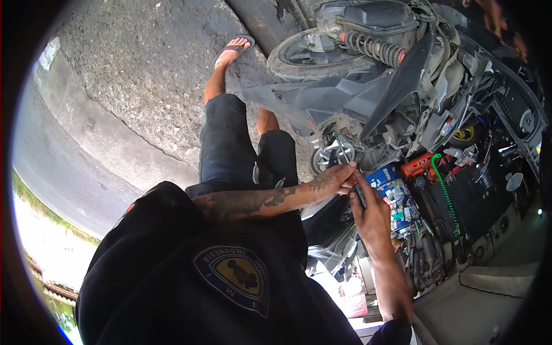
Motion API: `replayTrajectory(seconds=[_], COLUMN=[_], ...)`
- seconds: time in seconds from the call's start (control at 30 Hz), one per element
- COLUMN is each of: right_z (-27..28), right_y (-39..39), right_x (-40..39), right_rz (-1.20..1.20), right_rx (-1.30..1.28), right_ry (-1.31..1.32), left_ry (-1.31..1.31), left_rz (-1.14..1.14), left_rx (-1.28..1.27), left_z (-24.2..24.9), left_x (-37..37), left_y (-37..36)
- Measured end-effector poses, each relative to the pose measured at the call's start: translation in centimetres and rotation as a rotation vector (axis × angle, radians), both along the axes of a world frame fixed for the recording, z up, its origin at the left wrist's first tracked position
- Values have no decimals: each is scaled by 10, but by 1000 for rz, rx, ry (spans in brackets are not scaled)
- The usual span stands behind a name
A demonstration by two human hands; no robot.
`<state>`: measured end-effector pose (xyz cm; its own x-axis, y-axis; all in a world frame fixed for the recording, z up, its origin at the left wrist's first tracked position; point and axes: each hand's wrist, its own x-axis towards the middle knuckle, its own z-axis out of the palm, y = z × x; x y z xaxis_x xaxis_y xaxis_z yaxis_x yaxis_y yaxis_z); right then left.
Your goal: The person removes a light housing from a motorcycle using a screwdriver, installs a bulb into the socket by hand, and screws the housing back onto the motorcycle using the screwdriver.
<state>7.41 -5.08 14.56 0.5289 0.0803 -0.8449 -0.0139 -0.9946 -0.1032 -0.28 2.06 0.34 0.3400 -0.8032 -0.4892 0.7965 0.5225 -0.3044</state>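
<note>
My left hand (340,179) has its fingers pinched around the thin metal shaft of what looks like a screwdriver (343,150). My right hand (372,215) is wrapped around the dark handle of the same tool, just beside the left. The shaft points toward the exposed underside of a partly stripped scooter (397,109); whether its tip touches anything cannot be made out. Near the tip is a round spoked part (328,158). The scooter's wheel (287,56), spring shock absorber (374,49) and dark body panel (333,98) show beyond my hands.
Right of my hands lies a blue tray (376,175) with many small packets. An orange tool case or machine (417,167) and a green coiled hose (443,190) are farther right. Assorted tools (428,247) lie below. Rough concrete (138,75) spreads left of my sandalled foot (233,49).
</note>
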Motion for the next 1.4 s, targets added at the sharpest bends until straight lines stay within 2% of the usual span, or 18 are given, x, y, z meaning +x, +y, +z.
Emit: replayTrajectory(seconds=[0.13,0.2,0.23,0.33,0.4,0.47,0.5,0.57,0.67,0.77,1.0,1.07,1.1,1.2,1.27,1.3,1.37,1.4], right_z=[-17,-13,-17,-16,-4,-2,-1,4,-3,-11,-21,-20,-15,-13,-18,-17,5,6], right_y=[2,42,67,29,10,-7,-10,-9,8,4,-8,-5,4,-4,-19,-20,1,1], right_x=[-34,-50,-56,-56,-30,-21,-15,-10,-15,-14,-10,-6,2,-20,-28,-29,-14,-10], right_rz=[-202,-1341,-1630,-1750,-1527,-1076,-1064,83,-29,-20,-81,-1142,-1307,-1370,-1221,-694,-150,-147], right_rx=[258,-12,5,71,117,62,66,105,-36,-11,85,37,-39,20,32,100,78,83], right_ry=[-257,-180,-260,-176,-19,-25,-29,-190,-72,-90,-188,87,114,114,130,-90,-152,-148], left_ry=[-77,-174,-147,-168,-183,-128,-123,-141,-75,17,-63,-78,-102,-133,-149,-139,-125,-121], left_rz=[-138,-181,-122,-79,-59,-25,-46,-95,-246,56,107,-71,-252,-235,-129,-123,-95,-92], left_rx=[107,51,90,118,84,72,102,168,163,-204,-185,-38,107,118,77,33,-37,-32], left_z=[3,7,5,-4,2,-4,0,0,1,-12,-11,-6,-3,1,-6,-10,-7,-8], left_x=[6,22,15,8,2,6,12,10,6,0,1,9,11,13,12,7,10,11], left_y=[10,37,30,22,12,1,6,4,8,16,14,6,4,13,11,11,18,17])
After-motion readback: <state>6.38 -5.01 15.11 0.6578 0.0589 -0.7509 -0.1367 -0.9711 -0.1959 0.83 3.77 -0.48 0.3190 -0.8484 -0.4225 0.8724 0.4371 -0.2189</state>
